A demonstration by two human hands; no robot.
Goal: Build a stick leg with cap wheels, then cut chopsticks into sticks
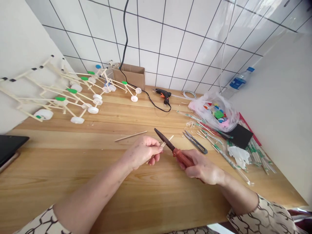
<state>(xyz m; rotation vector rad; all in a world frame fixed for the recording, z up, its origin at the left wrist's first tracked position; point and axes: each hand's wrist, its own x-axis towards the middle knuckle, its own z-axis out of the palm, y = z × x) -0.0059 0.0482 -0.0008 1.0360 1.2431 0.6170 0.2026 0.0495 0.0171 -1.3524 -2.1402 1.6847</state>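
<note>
Over the middle of the table, my left hand [148, 150] is closed in a pinch on thin wooden sticks [171, 138], whose pale ends poke out past the fingertips. My right hand [201, 166] grips a knife [182, 157] by its reddish-brown handle. The dark blade points up and to the left and crosses the sticks just beyond my left fingers; whether its edge bites into the wood I cannot tell. A single wooden stick [131, 136] lies loose behind my left hand. Grey thread snips [195, 142] rest just beyond my right hand.
Stick-built models with white wheels [77, 120] stand at the left, by a cardboard box [133, 74]. A black glue gun [163, 95] and tape roll [189, 94] lie at the back. Right are a plastic bag [207, 112], wrapped sticks [259, 154] and a bottle [240, 81].
</note>
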